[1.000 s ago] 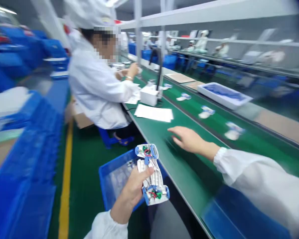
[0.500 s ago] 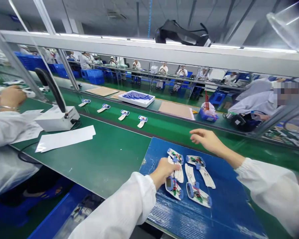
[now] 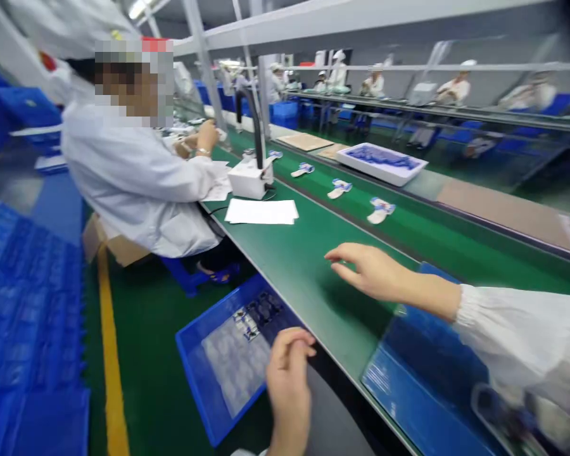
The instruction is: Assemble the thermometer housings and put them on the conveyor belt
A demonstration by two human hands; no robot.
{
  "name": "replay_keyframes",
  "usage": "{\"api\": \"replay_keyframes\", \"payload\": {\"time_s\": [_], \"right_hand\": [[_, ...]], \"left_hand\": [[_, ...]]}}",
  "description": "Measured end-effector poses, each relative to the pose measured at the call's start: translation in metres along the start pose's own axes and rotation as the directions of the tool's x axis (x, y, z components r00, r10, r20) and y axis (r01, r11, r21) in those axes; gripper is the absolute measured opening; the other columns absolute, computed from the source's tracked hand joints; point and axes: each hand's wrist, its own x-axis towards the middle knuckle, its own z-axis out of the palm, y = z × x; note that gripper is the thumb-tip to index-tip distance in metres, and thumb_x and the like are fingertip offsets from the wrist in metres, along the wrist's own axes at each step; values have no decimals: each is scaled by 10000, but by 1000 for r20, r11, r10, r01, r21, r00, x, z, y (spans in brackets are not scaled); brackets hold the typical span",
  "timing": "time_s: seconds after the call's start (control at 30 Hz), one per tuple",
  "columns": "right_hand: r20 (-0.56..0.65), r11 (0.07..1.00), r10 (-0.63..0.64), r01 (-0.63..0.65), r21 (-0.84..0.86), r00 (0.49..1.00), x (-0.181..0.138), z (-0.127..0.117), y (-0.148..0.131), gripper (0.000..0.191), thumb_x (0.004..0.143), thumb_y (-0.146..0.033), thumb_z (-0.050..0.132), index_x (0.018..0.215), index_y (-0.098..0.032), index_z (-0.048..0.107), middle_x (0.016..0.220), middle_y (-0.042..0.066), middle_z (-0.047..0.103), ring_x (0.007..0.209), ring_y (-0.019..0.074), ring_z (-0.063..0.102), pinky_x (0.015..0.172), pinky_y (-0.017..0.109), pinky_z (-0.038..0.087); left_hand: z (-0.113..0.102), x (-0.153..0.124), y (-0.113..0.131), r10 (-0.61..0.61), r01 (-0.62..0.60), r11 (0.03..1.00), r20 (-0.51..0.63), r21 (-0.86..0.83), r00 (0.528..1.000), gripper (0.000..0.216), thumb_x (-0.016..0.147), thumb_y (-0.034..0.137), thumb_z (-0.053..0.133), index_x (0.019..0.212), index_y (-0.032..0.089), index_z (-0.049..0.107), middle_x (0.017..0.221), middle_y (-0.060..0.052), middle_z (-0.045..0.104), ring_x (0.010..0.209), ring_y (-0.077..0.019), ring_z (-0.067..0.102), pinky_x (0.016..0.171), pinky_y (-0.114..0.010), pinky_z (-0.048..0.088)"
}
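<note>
Left hand (image 3: 289,386) hung at the lower centre of the frame, fingers curled in near the thumb; I could not tell from my end whether they pinched anything. Right of centre, I had the right hand (image 3: 368,271) above the green workbench (image 3: 294,266), fingers loosely bent, thumb spread apart from them. White-and-dark electronic assemblies (image 3: 247,324) lay inside the blue bin (image 3: 196,386), left of the left hand. Under the right forearm I saw a blue sheet (image 3: 418,367). Past that hand, white-and-blue parts (image 3: 380,210) lay spaced along the conveyor belt (image 3: 427,237); a co-worker (image 3: 133,174) in white sat upper left.
</note>
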Motion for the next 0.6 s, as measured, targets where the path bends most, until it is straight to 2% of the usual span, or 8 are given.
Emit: {"api": "replay_keyframes", "payload": {"time_s": [0.03, 0.1, 0.2, 0.3, 0.4, 0.5, 0.53, 0.6], "right_hand": [[53, 996, -92, 93, -1, 994, 21, 21, -9, 324, 976, -311, 551, 1211, -179, 731, 1225, 132, 739, 1138, 322, 691, 1035, 516, 553], [148, 968, -250, 250, 16, 957, 58, 62, -24, 364, 991, -334, 562, 1280, -163, 704, 1303, 157, 698, 1213, 338, 653, 1077, 536, 529], [245, 879, -455, 475, -28, 856, 106, 114, -30, 438, 1010, -347, 574, 1386, -134, 645, 1428, 196, 627, 1323, 358, 599, 1123, 558, 507], [299, 769, -585, 633, -90, 754, 147, 147, -19, 493, 1012, -378, 587, 1441, -136, 612, 1529, 197, 554, 1449, 373, 497, 1204, 594, 437], [288, 761, -607, 646, -58, 740, 178, 162, -3, 456, 1002, -344, 560, 1429, -203, 636, 1589, 109, 509, 1518, 358, 410, 1280, 624, 327], [269, 755, -617, 653, -62, 739, 199, 166, 2, 438, 991, -257, 481, 1390, -270, 663, 1590, 21, 513, 1534, 338, 389, 1308, 628, 293], [266, 752, -622, 656, -62, 737, 203, 166, 0, 452, 986, -237, 466, 1390, -290, 662, 1584, -1, 520, 1532, 335, 391, 1314, 624, 291], [223, 792, -593, 610, -8, 773, 208, 165, -5, 454, 971, -230, 481, 1361, -347, 684, 1524, -37, 582, 1505, 335, 433, 1320, 612, 301]], "left_hand": [[-33, 15, -16, -60, 58, 998, -160, -12, 985, 204, 910, 400, 650, 939, 206, 704, 900, -39, 707, 769, -162, 667, 770, -307, 576], [-89, 45, -55, -195, 193, 980, -328, -39, 924, 198, 920, 377, 647, 904, 181, 662, 801, -20, 663, 708, -149, 653, 644, -275, 551], [-143, 83, -123, -436, 442, 892, -437, -94, 787, 265, 979, 412, 653, 932, 151, 658, 751, 12, 641, 601, -116, 603, 556, -257, 525], [-167, 117, -186, -590, 603, 785, -470, -143, 657, 260, 1008, 402, 645, 1021, 144, 677, 857, -6, 694, 663, -121, 645, 616, -278, 576], [-180, 158, -236, -634, 661, 733, -512, -160, 580, 256, 1003, 377, 660, 1104, 143, 682, 997, -41, 725, 795, -154, 698, 714, -325, 618], [-193, 206, -276, -623, 668, 729, -547, -147, 559, 281, 994, 365, 673, 1178, 152, 676, 1129, -72, 724, 933, -195, 716, 810, -384, 633], [-198, 222, -287, -612, 664, 735, -556, -137, 563, 288, 993, 362, 675, 1193, 156, 674, 1161, -79, 719, 969, -206, 716, 837, -400, 633], [-206, 253, -307, -578, 641, 760, -566, -112, 587, 297, 989, 365, 679, 1205, 161, 675, 1194, -84, 716, 1011, -220, 714, 870, -419, 629]]}}
